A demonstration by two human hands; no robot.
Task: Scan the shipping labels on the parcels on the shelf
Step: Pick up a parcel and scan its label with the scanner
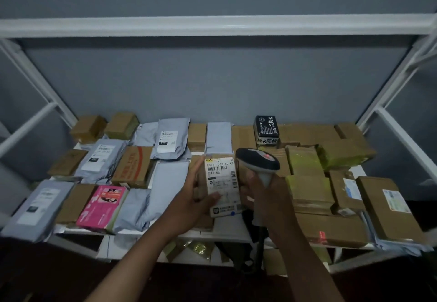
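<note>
Dim, bluish cast; wide-angle bowing at edges; soft corners

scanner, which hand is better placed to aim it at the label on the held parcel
Right. The right hand already grips the scanner, its head beside the label. The left hand is busy holding the parcel with the label facing up.

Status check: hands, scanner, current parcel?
Left hand grips small brown parcel, label facing up. Right hand grips scanner, head beside the label. Nothing blocking; shelf crowded with parcels.
</note>
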